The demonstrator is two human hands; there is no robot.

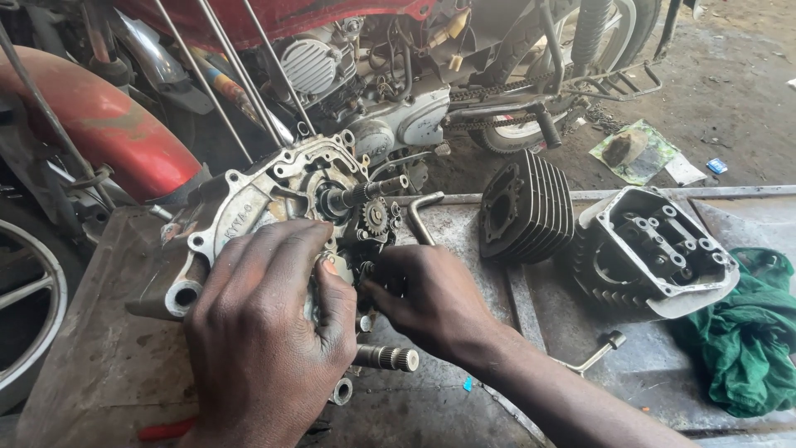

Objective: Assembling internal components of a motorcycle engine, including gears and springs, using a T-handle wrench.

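Working from the left, we see a red curved mudguard (99,124) and a spoked wheel rim (25,307) beside the grey metal desk (108,365). On the desk lies the grey aluminium engine crankcase half (257,187), open side up, its small toothed steel sprocket (376,217) and threaded shaft (365,193) exposed. Our left hand (265,332) lies spread over the case, fingers curled against its lower part; our right hand (431,299) pinches something small at the gears, too hidden to name. A splined steel shaft (385,357) lies loose below. Judging by this, the engine is well stripped: the black finned cylinder barrel (524,207) and grey cylinder head (655,253) already sit apart, the case internals still in place. Further right a crumpled green rag (746,340). Behind stands a red motorcycle (398,75) on dirt ground
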